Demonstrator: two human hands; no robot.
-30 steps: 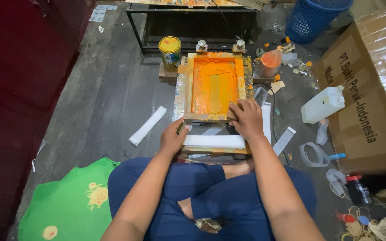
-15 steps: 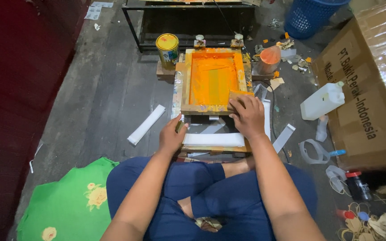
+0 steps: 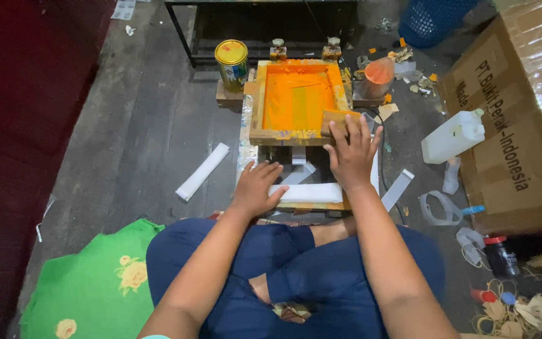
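Screen-printing frame, wooden, orange-inked mesh, on the low work stand. Right hand fingers spread over the squeegee block at its near right corner. Left hand flat, fingers together, on white strip at the stand's near edge. Ink already spread; the strip shows no print yet.

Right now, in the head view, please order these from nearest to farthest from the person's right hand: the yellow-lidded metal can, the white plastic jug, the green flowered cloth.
Measured from the right hand:
1. White plastic jug, on the floor to its right, beside the cardboard box.
2. Yellow-lidded metal can, up and left, past the wooden frame with orange ink.
3. Green flowered cloth, far lower left, by the person's knee.
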